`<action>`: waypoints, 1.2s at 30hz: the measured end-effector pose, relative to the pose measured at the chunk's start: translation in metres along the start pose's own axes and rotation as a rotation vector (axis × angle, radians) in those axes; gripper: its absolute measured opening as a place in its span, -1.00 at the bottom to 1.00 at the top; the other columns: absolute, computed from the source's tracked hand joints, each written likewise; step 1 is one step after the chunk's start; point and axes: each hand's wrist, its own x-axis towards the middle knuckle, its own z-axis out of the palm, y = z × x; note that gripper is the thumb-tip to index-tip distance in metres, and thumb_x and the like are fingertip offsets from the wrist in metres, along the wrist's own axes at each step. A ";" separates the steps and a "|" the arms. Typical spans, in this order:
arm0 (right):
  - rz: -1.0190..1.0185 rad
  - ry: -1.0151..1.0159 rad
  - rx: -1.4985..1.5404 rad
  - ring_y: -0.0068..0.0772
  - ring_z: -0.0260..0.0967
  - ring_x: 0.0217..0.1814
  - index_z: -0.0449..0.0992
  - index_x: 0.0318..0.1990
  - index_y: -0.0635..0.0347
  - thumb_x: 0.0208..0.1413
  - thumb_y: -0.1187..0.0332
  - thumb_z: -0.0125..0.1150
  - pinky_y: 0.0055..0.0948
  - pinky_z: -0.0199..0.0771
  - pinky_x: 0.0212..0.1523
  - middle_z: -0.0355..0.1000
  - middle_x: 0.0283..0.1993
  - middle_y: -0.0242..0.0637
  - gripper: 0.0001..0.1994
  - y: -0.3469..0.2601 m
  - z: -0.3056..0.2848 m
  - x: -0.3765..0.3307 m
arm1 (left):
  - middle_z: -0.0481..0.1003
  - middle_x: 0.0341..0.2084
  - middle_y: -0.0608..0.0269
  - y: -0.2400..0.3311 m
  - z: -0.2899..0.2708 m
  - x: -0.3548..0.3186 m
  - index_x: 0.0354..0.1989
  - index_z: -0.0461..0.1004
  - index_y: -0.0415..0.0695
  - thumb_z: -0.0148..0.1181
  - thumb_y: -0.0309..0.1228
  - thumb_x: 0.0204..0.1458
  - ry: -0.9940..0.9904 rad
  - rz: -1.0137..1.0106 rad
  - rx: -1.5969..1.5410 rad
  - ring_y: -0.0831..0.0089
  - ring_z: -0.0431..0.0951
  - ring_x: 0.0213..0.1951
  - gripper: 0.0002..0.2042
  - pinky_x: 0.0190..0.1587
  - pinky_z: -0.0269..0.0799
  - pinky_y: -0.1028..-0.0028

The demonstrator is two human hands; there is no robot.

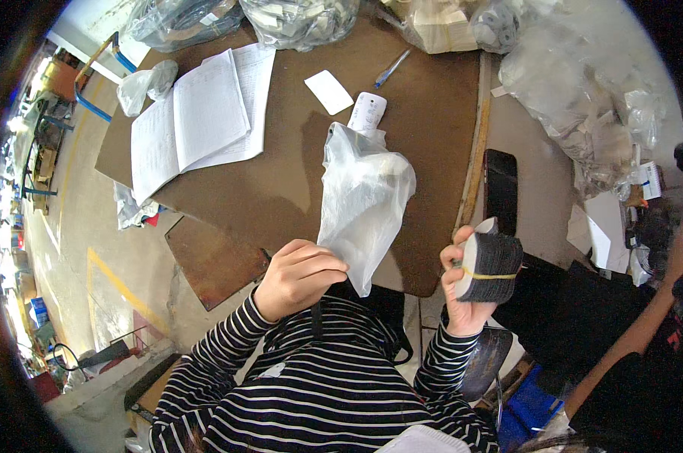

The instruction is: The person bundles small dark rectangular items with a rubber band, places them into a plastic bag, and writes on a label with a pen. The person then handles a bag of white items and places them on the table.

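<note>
Left hand (296, 278): pinched plastic bag (366, 204); right hand (464, 313): curled round banded stack (495, 260), bag's four o'clock; bagging seemed underway, wanting bag opened

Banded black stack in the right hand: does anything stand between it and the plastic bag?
Nothing visible does: only open space separates the banded black stack in the right hand from the plastic bag in the left hand.
</note>
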 end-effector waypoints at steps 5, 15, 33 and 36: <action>0.186 -0.154 -0.107 0.05 0.15 0.11 0.22 0.38 -0.30 0.06 0.01 0.40 0.06 0.54 -0.08 0.07 0.29 -0.06 -0.28 0.022 0.004 -0.018 | 0.53 -0.12 0.30 0.017 0.003 0.018 -0.27 0.54 -0.09 0.29 -0.55 -0.12 -0.024 0.012 0.165 0.29 0.55 -0.05 -0.80 0.01 0.43 0.26; 0.297 -0.077 -0.230 0.07 0.24 0.05 0.19 0.39 -0.40 0.03 0.03 0.45 0.02 0.57 -0.18 0.18 0.23 -0.01 -0.23 0.038 -0.020 -0.035 | 0.51 -0.17 0.20 -0.023 0.030 0.006 -0.25 0.51 -0.18 0.20 -0.55 -0.12 -0.085 0.022 -0.005 0.21 0.54 -0.11 -0.80 -0.05 0.52 0.31; 0.575 -0.489 -0.014 0.49 0.16 0.26 0.00 0.45 -0.40 -0.07 0.06 0.55 0.31 0.60 -0.11 -0.06 0.38 0.36 -0.03 0.052 0.068 0.053 | 0.56 -0.19 0.07 0.015 -0.060 0.159 -0.09 0.48 -0.24 0.16 -0.70 -0.04 -0.060 0.086 -0.146 0.15 0.63 -0.23 -0.71 -0.22 0.55 0.32; 0.490 -0.455 -0.220 0.35 0.20 0.30 -0.01 0.46 -0.31 0.05 0.01 0.41 0.17 0.53 0.05 -0.02 0.42 0.32 -0.12 0.053 0.100 0.065 | 0.51 -0.05 0.02 0.012 -0.065 0.182 0.04 0.45 -0.24 0.25 -0.60 -0.12 -0.108 0.114 -0.143 0.05 0.58 -0.09 -0.56 -0.11 0.53 0.30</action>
